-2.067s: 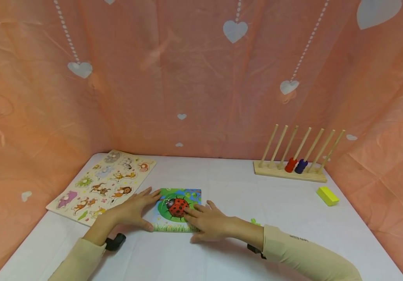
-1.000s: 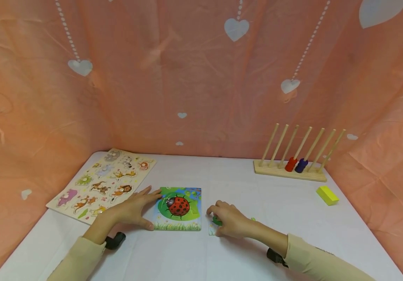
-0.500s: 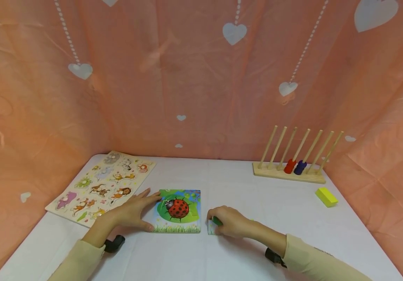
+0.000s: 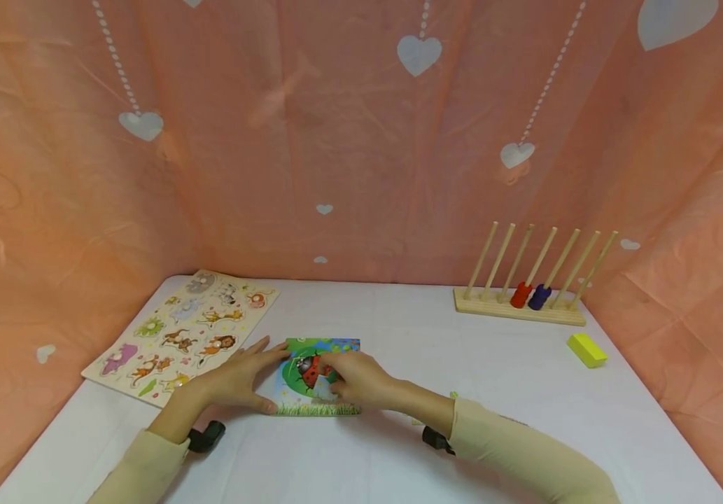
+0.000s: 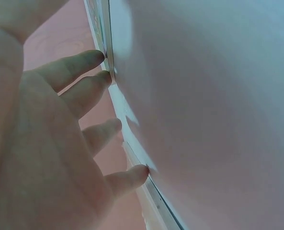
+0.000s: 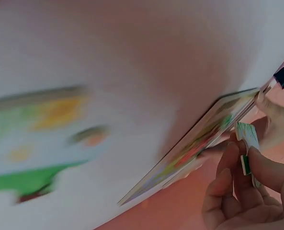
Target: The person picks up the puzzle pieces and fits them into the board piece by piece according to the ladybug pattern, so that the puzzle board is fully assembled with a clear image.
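A square ladybug picture puzzle (image 4: 296, 376) lies flat on the white table. My left hand (image 4: 235, 381) rests at its left edge with fingers and thumb spread; in the left wrist view its fingers are apart and extended. Over the puzzle's right half, my right hand (image 4: 364, 381) pinches a puzzle piece (image 6: 247, 136) between thumb and fingers. This piece has grass, pale blue and green on it, and covers part of the ladybug. Another jigsaw piece (image 6: 41, 143) lies loose on the table, mostly hidden by the right forearm in the head view.
An animal peg board (image 4: 178, 336) lies to the left. At the back right stands a wooden rack with upright rods (image 4: 518, 308), bearing red and blue beads. A yellow block (image 4: 586, 350) sits near the right edge. A pink curtain (image 4: 361, 175) surrounds the table.
My right hand first moved off the puzzle to the right, took hold of a piece on the table, and has brought it left over the puzzle. The left hand has stayed in place.
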`<state>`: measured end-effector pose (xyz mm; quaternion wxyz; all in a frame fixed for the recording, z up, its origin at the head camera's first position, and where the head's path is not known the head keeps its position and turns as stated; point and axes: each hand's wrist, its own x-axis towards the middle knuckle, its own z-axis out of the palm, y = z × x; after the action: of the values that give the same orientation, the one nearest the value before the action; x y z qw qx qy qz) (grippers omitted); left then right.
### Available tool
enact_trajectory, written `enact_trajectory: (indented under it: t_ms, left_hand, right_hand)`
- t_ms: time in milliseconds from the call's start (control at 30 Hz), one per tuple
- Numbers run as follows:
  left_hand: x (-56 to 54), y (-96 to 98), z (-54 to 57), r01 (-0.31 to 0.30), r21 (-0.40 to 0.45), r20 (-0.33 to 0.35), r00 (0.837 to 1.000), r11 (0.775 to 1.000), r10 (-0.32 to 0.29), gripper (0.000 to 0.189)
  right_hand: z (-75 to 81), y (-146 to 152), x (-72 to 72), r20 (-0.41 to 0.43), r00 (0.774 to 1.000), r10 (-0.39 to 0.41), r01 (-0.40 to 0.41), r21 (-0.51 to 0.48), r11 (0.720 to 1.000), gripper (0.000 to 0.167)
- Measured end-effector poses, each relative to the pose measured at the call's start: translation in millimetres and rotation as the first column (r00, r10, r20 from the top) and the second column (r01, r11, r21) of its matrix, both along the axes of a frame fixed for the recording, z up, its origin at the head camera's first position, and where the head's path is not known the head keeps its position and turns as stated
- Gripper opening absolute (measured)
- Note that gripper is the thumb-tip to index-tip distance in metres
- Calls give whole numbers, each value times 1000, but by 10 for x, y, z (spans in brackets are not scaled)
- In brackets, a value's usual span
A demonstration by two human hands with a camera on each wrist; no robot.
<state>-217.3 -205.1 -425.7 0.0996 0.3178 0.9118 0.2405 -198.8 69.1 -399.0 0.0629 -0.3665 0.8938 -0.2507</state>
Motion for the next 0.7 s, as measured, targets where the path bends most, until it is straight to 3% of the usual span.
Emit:
enact_trajectory:
  t_ms: [333,567,700]
  left_hand:
    - [6,9,47,5,22,9,1000,1000,-5,96]
    - [20,10,34,-3,20,42,999,1000,2,96]
    - [11,2,26,-8,13,43,999,1000,8,97]
  right_hand:
    - [-15,-370,-75,-8,999,51,-51,-12,999,20]
    - [-87,-497,-108,-59,998,1,0,12,1000,25]
    - [-93,-534,-98,-39,999,-38,38,0,999,30]
